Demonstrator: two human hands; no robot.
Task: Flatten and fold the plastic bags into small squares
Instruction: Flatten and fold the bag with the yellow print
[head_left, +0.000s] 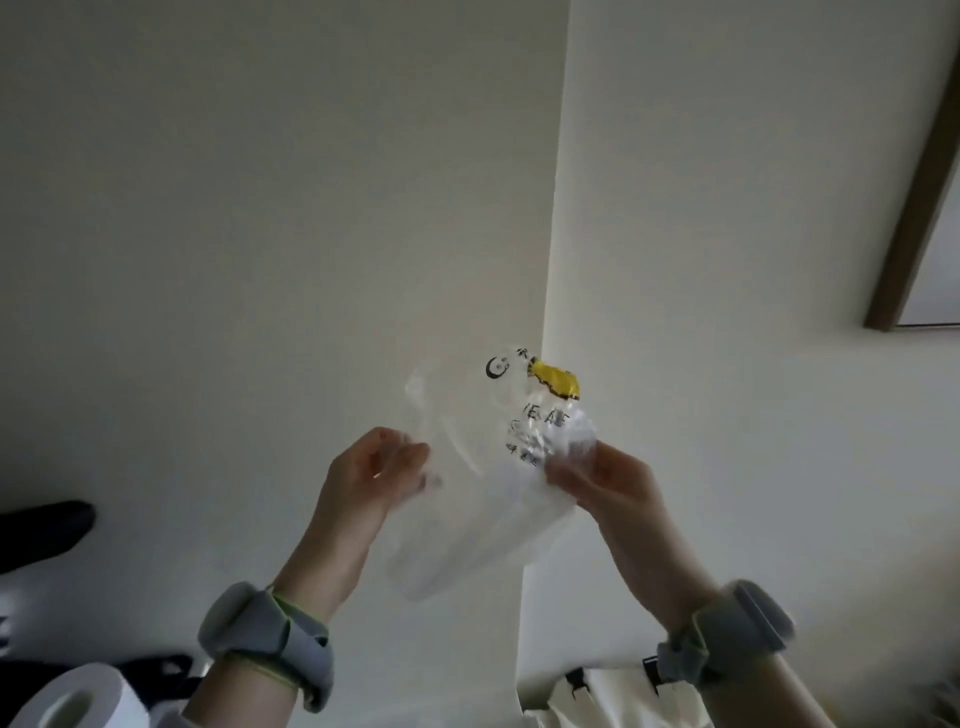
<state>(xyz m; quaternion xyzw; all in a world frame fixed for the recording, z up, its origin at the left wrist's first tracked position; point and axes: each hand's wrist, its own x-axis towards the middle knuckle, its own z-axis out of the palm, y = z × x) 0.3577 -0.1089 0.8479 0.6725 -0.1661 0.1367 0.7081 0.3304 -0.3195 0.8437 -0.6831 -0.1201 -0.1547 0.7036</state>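
Paper roll (78, 696), dark frame (914, 197), pale wall (260, 208)

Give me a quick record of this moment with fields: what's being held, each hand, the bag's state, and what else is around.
held item: clear plastic bag with black print and a yellow patch, held up in the air
left hand: pinches the bag's left edge
right hand: grips the bag's crumpled right side
bag state: crumpled, not yet flattened or folded
wrists: grey bands on both
background: pale wall
also in view: paper roll, lower left
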